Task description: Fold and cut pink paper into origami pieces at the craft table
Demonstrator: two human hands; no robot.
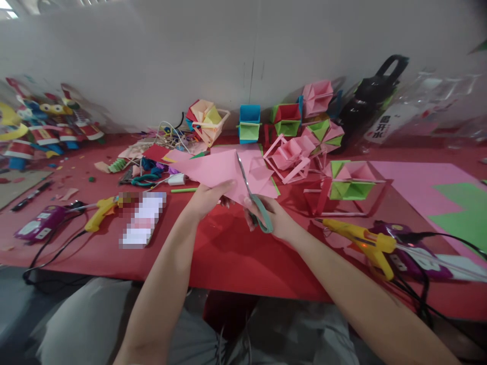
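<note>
My left hand (215, 196) is closed on the near edge of a pink sheet of paper (216, 170), thumb on top. In my right hand (276, 215) is a pair of scissors (263, 215) with green handles. Their blades point away from me and lie across the pink paper, which spreads to both sides of them. Whether the blades are parted is hard to make out. Just behind the sheet lies more pink paper with a green edge showing.
Folded paper lanterns (291, 154) stand along the wall. Yellow glue guns lie on both sides, one (104, 210) at left beside a phone (146, 220), another (361, 241) at right with trailing cords. Bottles (375, 96) stand back right; pink and green sheets (422, 187) lie at right.
</note>
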